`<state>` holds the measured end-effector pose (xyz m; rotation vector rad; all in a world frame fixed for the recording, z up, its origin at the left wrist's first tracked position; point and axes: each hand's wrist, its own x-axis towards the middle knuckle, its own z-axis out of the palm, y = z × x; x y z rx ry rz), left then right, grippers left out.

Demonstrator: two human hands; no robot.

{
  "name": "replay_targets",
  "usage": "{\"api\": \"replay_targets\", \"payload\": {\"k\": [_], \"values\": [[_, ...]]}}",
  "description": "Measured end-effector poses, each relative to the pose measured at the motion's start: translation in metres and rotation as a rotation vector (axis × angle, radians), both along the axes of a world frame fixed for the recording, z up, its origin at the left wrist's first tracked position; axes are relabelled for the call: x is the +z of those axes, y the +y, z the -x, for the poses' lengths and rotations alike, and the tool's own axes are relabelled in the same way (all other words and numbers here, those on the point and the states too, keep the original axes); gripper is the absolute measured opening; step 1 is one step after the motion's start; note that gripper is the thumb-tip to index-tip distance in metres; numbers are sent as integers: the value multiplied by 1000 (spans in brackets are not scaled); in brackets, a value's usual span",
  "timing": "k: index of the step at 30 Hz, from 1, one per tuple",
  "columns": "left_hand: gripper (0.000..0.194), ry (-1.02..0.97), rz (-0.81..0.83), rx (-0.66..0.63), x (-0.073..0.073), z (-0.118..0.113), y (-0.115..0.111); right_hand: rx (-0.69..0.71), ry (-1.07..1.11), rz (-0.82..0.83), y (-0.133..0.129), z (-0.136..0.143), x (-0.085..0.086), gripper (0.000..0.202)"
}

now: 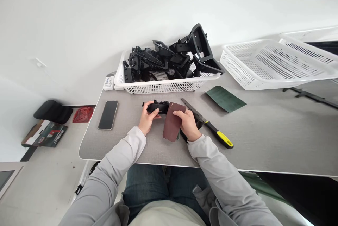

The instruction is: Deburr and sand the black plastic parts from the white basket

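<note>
My left hand (148, 117) grips the left end of a black plastic part (159, 107), thumb in front of it. My right hand (188, 124) pinches a dark red-brown sheet (173, 122), probably sandpaper, thumb on its face. The sheet covers the right end of the black part; whether they touch I cannot tell. A file with a black and yellow handle (221, 138) lies on the table right of my right hand, its blade pointing up and left. Another dark object, partly hidden, is behind my right hand. A green sheet (225, 98) lies flat beyond the file.
A white basket (163, 87) heaped with black plastic parts stands at the back. More white baskets (248, 78) are at the back right, near a long black strip (311, 97). A phone (108, 114) lies on the grey table (264, 134) at left, below a small white box (108, 82).
</note>
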<state>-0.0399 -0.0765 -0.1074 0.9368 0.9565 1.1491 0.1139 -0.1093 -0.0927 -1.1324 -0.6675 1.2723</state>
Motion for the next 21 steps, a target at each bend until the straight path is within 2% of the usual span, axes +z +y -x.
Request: {"api": "replay_targets", "payload": {"k": [4, 7, 10, 14, 17, 21], "values": [[60, 11, -15, -8, -1, 1, 1, 39, -133, -18, -2, -1, 1, 15], [59, 26, -65, 0, -3, 1, 2, 122, -283, -56, -7, 2, 5, 16], [57, 77, -143, -1, -6, 2, 1, 220, -415, -146, -12, 6, 7, 16], [51, 183, -263, -19, -9, 3, -2, 285, -614, -268, -14, 11, 5, 19], [50, 219, -314, -36, -10, 3, -4, 279, -706, -323, -14, 13, 3, 20], [49, 236, -346, -45, -10, 3, -4, 184, -756, -311, -14, 13, 4, 19]]}}
